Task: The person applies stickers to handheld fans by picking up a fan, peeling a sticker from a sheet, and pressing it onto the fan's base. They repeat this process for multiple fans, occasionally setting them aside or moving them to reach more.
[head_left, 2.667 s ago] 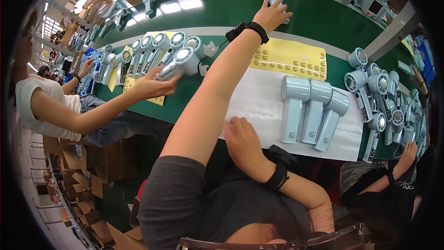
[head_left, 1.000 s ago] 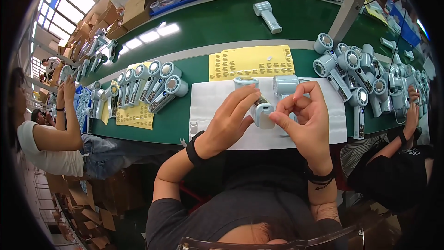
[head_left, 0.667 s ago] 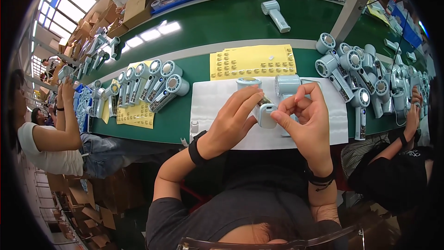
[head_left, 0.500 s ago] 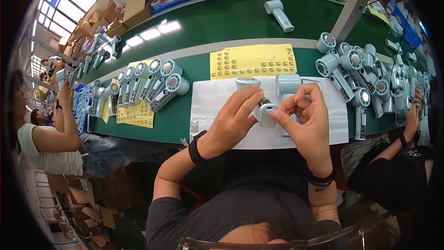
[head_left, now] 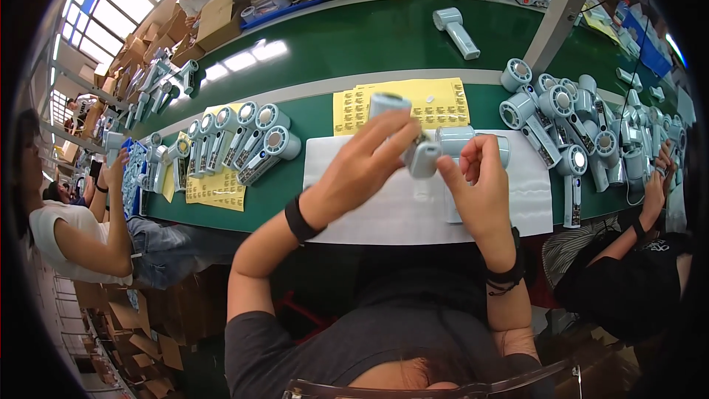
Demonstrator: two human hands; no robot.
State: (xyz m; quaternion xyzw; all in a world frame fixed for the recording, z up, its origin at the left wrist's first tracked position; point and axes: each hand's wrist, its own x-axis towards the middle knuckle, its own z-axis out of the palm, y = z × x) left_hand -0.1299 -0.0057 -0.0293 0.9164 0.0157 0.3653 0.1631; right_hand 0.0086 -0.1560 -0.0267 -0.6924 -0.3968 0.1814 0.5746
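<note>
My left hand (head_left: 358,170) is closed around a light blue handheld fan (head_left: 423,161), raised over the white sheet (head_left: 347,214). The fan's round head sticks out beyond my fingers and its handle end points toward my right hand; both are smeared by motion. My right hand (head_left: 486,199) is beside that handle end, thumb closest to it, with the fingers curled inward. Whatever its fingertips may pinch is too small or hidden to make out. A second light blue fan (head_left: 453,137) lies on the sheet, partly covered by my right hand.
Yellow label sheets (head_left: 443,107) lie behind the white sheet. Fans stand in a row (head_left: 273,144) at left and in a heap (head_left: 561,100) at right. A lone fan (head_left: 458,33) rests farther back, near a metal post (head_left: 565,11). People work on both sides.
The fan in my left hand has risen and moved slightly away from me. My right hand has shifted slightly, and its thumb no longer covers the handle end.
</note>
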